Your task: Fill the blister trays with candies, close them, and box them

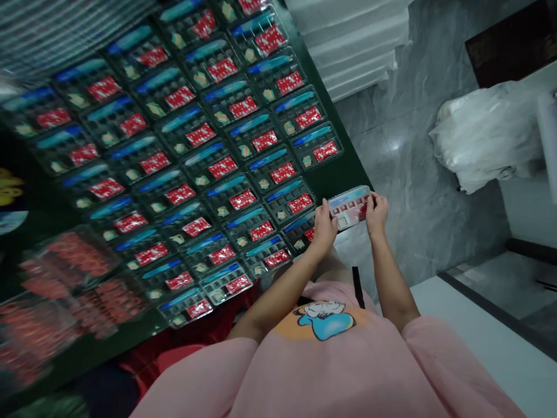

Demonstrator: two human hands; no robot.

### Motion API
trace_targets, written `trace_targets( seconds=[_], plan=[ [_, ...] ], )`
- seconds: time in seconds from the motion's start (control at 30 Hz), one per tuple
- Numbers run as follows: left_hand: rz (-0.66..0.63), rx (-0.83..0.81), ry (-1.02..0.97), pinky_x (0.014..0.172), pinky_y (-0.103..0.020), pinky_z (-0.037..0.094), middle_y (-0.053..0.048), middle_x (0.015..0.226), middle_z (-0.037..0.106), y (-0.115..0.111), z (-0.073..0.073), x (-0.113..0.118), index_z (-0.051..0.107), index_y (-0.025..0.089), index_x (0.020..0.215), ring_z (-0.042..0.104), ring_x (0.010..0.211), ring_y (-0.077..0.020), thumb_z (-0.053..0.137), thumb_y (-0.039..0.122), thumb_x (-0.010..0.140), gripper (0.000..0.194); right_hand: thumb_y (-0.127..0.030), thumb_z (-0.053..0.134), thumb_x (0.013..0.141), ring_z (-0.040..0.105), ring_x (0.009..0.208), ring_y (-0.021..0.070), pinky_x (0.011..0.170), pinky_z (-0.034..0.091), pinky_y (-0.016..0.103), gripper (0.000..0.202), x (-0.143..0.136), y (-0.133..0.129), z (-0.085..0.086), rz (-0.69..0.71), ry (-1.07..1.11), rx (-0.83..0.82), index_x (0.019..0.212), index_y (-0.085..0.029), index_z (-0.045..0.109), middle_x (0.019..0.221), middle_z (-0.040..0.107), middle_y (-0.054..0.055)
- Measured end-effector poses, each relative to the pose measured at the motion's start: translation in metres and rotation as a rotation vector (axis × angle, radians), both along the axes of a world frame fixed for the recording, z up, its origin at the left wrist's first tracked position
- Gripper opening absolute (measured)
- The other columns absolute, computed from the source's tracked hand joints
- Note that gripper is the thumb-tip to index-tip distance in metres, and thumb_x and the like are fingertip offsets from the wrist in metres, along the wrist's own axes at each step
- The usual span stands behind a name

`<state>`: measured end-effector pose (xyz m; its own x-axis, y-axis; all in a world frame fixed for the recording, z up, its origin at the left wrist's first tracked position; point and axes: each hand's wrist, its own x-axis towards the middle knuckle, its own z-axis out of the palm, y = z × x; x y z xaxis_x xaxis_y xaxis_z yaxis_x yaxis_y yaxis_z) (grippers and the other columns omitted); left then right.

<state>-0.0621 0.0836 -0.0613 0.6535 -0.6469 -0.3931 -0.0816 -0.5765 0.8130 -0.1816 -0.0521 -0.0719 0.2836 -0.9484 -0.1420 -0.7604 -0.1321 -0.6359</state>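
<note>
Both my hands hold one clear plastic tray (348,206) at the table's right edge. Its pale surface shows a row of small red squares and a blue strip. My left hand (326,223) grips its left end, and my right hand (376,215) its right end, fingers wrapped round the rim. Left of it, rows of similar clear trays (282,203) lie on the dark green table (339,174), each with a blue pen, a red patterned packet and a small pale piece. The nearest tray (300,232) is partly hidden behind my left hand.
Bags of orange-red pieces (78,278) lie at the table's lower left. A stack of clear trays (65,29) is at the upper left. White stacked material (352,40) stands beyond the table. A white plastic bag (483,133) is at the right, above the grey floor (391,139).
</note>
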Motion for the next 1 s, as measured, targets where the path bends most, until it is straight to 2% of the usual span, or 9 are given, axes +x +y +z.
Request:
trace_targets(
  seconds=[0.2, 0.33, 0.43, 0.53, 0.63, 0.73, 0.83, 0.93, 1.0],
  plan=[
    [-0.022, -0.097, -0.011, 0.121, -0.050, 0.021, -0.017, 0.157, 0.029, -0.009, -0.003, -0.003, 0.032, 0.016, 0.150, 0.023, 0.148, -0.0313, 0.052, 0.003, 0.078, 0.076, -0.033, 0.034, 0.093, 0.054, 0.112, 0.0238, 0.103, 0.040, 0.042, 0.041, 0.006, -0.004, -0.004, 0.002, 0.055, 0.012, 0.119, -0.012, 0.058, 0.116, 0.062, 0.017],
    [-0.009, -0.219, -0.066, 0.123, -0.047, 0.021, -0.014, 0.159, 0.028, 0.010, 0.022, 0.004, 0.031, 0.019, 0.151, 0.023, 0.149, -0.0277, 0.053, 0.009, 0.082, 0.072, -0.041, 0.034, 0.094, 0.055, 0.110, 0.0266, 0.100, 0.041, 0.044, 0.047, -0.005, -0.004, 0.009, -0.010, 0.072, -0.040, 0.119, -0.009, 0.058, 0.115, 0.062, 0.023],
    [0.022, -0.295, -0.184, 0.121, -0.046, 0.025, -0.013, 0.158, 0.032, 0.048, 0.046, 0.023, 0.034, 0.022, 0.150, 0.028, 0.147, -0.0250, 0.053, 0.017, 0.087, 0.065, -0.044, 0.040, 0.093, 0.054, 0.114, 0.0305, 0.100, 0.040, 0.049, 0.046, 0.000, 0.008, 0.024, -0.091, -0.013, -0.297, 0.121, -0.012, 0.058, 0.118, 0.060, 0.023],
    [0.143, -0.270, -0.302, 0.117, -0.046, 0.033, -0.015, 0.157, 0.033, 0.108, 0.059, 0.064, 0.043, 0.022, 0.145, 0.037, 0.143, -0.0248, 0.053, 0.022, 0.090, 0.056, -0.041, 0.045, 0.093, 0.057, 0.109, 0.0297, 0.094, 0.044, 0.048, 0.040, 0.038, 0.037, 0.037, 0.077, -0.184, -0.333, 0.120, -0.015, 0.061, 0.114, 0.062, 0.018],
    [0.383, -0.142, -0.424, 0.117, -0.046, 0.033, -0.014, 0.154, 0.038, 0.189, 0.064, 0.123, 0.050, 0.022, 0.140, 0.039, 0.141, -0.0244, 0.052, 0.023, 0.091, 0.050, -0.039, 0.048, 0.093, 0.061, 0.099, 0.0256, 0.090, 0.048, 0.044, 0.033, 0.105, 0.094, 0.054, 0.369, -0.325, -0.218, 0.108, -0.016, 0.067, 0.103, 0.067, 0.013],
    [0.655, -0.007, -0.526, 0.117, -0.046, 0.032, -0.013, 0.151, 0.042, 0.281, 0.061, 0.190, 0.052, 0.022, 0.138, 0.037, 0.142, -0.0248, 0.053, 0.024, 0.090, 0.048, -0.037, 0.050, 0.093, 0.063, 0.093, 0.0217, 0.088, 0.050, 0.040, 0.029, 0.180, 0.171, 0.064, 0.661, -0.430, -0.032, 0.102, -0.017, 0.068, 0.098, 0.069, 0.009],
    [0.878, 0.103, -0.571, 0.117, -0.044, 0.032, -0.016, 0.149, 0.043, 0.369, 0.053, 0.251, 0.051, 0.017, 0.137, 0.038, 0.142, -0.0259, 0.054, 0.023, 0.089, 0.049, -0.038, 0.051, 0.092, 0.065, 0.091, 0.0202, 0.087, 0.051, 0.038, 0.028, 0.249, 0.254, 0.061, 0.833, -0.484, 0.210, 0.101, -0.019, 0.068, 0.098, 0.071, 0.008],
    [0.941, 0.188, -0.606, 0.119, -0.043, 0.029, -0.016, 0.148, 0.045, 0.444, 0.047, 0.296, 0.050, 0.016, 0.138, 0.037, 0.142, -0.0257, 0.056, 0.020, 0.086, 0.053, -0.039, 0.052, 0.090, 0.066, 0.087, 0.0196, 0.083, 0.053, 0.036, 0.029, 0.309, 0.335, 0.053, 0.955, -0.487, 0.417, 0.104, -0.018, 0.067, 0.098, 0.071, 0.008],
    [0.916, 0.244, -0.615, 0.118, -0.043, 0.029, -0.018, 0.145, 0.048, 0.481, 0.044, 0.317, 0.050, 0.013, 0.139, 0.038, 0.140, -0.0262, 0.057, 0.018, 0.084, 0.055, -0.034, 0.052, 0.089, 0.066, 0.084, 0.0191, 0.082, 0.053, 0.035, 0.027, 0.345, 0.385, 0.046, 1.029, -0.443, 0.451, 0.106, -0.018, 0.066, 0.095, 0.072, 0.007]
  ],
)
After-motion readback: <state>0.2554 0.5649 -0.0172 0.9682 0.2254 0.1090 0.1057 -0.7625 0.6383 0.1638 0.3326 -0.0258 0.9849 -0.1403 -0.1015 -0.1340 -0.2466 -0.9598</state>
